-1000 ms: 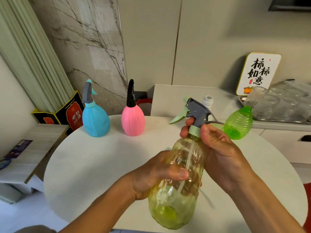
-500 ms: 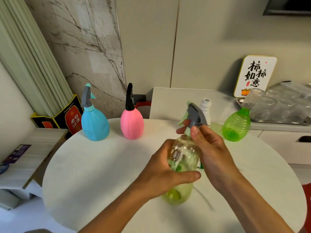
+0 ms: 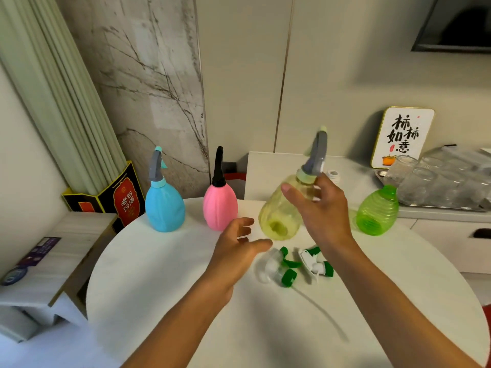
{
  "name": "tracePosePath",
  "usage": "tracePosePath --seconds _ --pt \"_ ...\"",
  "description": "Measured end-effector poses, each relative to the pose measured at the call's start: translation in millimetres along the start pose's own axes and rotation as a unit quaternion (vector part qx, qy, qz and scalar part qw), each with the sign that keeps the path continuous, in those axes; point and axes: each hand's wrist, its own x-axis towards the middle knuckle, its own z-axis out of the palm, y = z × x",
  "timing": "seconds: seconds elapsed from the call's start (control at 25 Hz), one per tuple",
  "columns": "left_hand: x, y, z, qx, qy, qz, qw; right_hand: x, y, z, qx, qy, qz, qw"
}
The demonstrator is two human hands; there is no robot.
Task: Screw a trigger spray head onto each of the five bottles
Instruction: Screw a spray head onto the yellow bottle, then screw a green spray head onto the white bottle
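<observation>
A round white surface (image 3: 164, 282) stands before a marble-veined wall panel and pale plain walls, with ribbed green curtains (image 3: 53, 96) hanging at far left above a black-and-gold carton (image 3: 117, 197) and a low side shelf (image 3: 47, 261). At the back left of the surface a blue bottle (image 3: 164, 208) stands upright, fitted with a grey trigger spray head (image 3: 156, 166); just beside it a pink bottle (image 3: 220, 207) stands upright with a black spray head (image 3: 219, 167). Nearer the camera, the person's left hand (image 3: 236, 251) hovers above the surface, fingers relaxed and spread, holding nothing. To its right a yellow bottle (image 3: 279, 211) is tilted, its base turned toward the camera, a grey spray head with a pale green collar (image 3: 314, 158) on its neck; the right hand (image 3: 322, 208) is at the bottle's shoulder with thumb and fingers extended, and whether it is actually gripping the bottle cannot be told through the motion blur. On the surface below that hand lie two loose white-and-green spray heads (image 3: 295, 264), touching or nearly so, with a thin dip tube (image 3: 321, 314) trailing toward the camera. Behind the right hand the neck of a white bottle (image 3: 333, 174) peeks out without a head. Further right a green ribbed bottle (image 3: 377, 211) stands with its neck bare. On the counter (image 3: 265, 168) behind, a calligraphy sign (image 3: 402, 136) leans on the wall beside a tray of clear glasses (image 3: 438, 179)
</observation>
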Motion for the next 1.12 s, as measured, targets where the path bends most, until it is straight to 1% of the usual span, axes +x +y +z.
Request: tracePosePath --seconds 0.08,0.12,0.2,0.28,0.32,0.44,0.56,0.76,0.92,0.96,1.04,1.12 --pt "0 4 -6 -0.086 0.021 -0.023 0.996 26 5 18 -0.044 0.013 -0.010 0.999" --pt "-2 7 -8 -0.104 0.026 -0.028 0.994 36 12 28 -0.069 0.012 -0.011 0.997" --pt "-4 11 -14 -0.118 0.036 -0.023 0.992 48 26 44 -0.098 0.021 0.003 0.995" --pt "-3 14 -19 -0.128 0.038 -0.010 0.991 51 44 50 -0.097 0.032 0.010 0.995" --pt "-3 15 -21 -0.132 0.036 -0.003 0.991 50 53 52 -0.099 0.020 0.003 0.995" --pt "-2 13 -23 -0.137 0.036 0.003 0.990 42 71 56 -0.101 -0.046 -0.004 0.994" --pt "-2 13 -22 -0.135 0.035 -0.006 0.990 44 73 53 -0.104 -0.060 -0.001 0.993" --pt "-2 13 -12 -0.152 0.013 -0.028 0.988 47 70 51 -0.109 -0.072 0.010 0.991" --pt "-3 15 -6 -0.151 0.005 -0.017 0.988 42 73 38 -0.115 -0.145 0.046 0.982" --pt "-3 15 -7 -0.151 0.006 -0.012 0.989 37 75 30 -0.116 -0.149 0.048 0.981" --pt "-2 13 -8 -0.147 0.010 -0.006 0.989 27 82 9 -0.107 -0.121 0.029 0.986" --pt "-1 10 -8 -0.145 0.016 -0.005 0.989 18 92 -18 -0.142 -0.064 -0.018 0.988"
